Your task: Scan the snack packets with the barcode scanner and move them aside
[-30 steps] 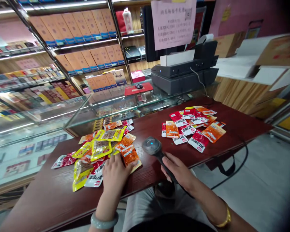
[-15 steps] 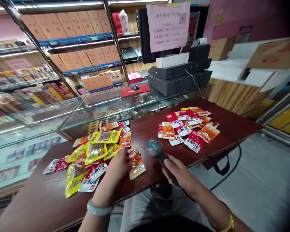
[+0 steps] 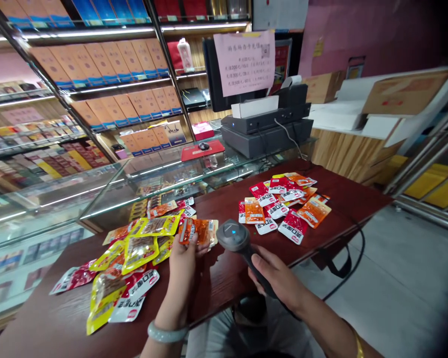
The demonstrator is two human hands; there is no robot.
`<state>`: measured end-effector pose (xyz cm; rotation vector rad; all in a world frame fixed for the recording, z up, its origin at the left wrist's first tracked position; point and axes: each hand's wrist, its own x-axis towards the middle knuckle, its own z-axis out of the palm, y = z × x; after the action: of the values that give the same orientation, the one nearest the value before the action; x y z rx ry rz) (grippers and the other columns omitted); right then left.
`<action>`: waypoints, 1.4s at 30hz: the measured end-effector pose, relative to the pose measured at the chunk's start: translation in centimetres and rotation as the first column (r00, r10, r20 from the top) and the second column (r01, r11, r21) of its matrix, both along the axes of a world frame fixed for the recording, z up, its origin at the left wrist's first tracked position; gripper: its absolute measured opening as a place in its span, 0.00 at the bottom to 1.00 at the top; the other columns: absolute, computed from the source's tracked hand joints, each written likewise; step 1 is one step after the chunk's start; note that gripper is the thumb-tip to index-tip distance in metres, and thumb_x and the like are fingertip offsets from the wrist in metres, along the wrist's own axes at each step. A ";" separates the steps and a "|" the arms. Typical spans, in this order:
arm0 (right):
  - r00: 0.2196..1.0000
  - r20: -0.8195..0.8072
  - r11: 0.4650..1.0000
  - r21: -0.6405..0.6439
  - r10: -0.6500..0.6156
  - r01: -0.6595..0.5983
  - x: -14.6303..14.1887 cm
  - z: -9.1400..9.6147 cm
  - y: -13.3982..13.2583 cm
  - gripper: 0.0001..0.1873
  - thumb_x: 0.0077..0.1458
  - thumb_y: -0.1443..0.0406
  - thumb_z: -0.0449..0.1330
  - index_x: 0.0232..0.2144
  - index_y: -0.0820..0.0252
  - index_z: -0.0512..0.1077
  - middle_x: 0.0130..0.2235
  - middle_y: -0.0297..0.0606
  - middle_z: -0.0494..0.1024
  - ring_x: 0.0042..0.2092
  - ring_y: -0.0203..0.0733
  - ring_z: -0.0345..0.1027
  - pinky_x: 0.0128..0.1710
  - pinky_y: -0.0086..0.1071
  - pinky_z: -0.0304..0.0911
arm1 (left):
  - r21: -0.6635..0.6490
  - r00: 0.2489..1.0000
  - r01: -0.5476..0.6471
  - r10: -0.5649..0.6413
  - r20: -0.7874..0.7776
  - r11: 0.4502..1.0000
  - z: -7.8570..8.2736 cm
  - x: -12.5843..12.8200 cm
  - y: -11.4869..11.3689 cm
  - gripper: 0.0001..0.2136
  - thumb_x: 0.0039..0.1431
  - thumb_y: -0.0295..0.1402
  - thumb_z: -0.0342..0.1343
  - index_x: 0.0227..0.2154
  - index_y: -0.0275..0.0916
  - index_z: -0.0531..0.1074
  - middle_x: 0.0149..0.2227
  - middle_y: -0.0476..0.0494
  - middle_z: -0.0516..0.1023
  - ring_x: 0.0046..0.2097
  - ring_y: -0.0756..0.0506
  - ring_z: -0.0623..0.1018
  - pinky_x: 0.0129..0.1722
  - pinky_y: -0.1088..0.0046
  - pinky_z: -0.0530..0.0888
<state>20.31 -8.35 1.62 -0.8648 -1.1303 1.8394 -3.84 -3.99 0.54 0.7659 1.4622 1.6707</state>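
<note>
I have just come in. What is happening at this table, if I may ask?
A person holds an orange packet in the left hand and a scanner in the right hand, with the scanner's head close to the packet. Other packets lie on the table in two loose piles: yellow, red and orange ones on the left, mostly red and orange ones on the right.

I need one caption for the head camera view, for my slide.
The left hand holds an orange packet, the right hand a scanner, at a table with two packet piles.
</note>
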 end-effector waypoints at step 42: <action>0.984 -0.057 0.981 -0.110 -0.169 0.162 2.3 -2.7 2.0 0.33 0.56 0.42 0.63 0.53 0.58 0.67 0.22 0.24 0.67 0.20 0.29 0.55 0.19 0.23 0.52 | -0.331 -0.014 -0.080 -0.333 -0.943 0.940 0.0 -0.6 2.3 0.32 0.60 0.42 0.59 0.62 0.25 0.65 0.65 0.17 0.65 0.68 0.27 0.63 0.66 0.47 0.61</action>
<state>22.63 -6.35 -1.04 -0.9226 -0.8993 1.7877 -4.44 -1.68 0.57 2.1426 2.3646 0.3814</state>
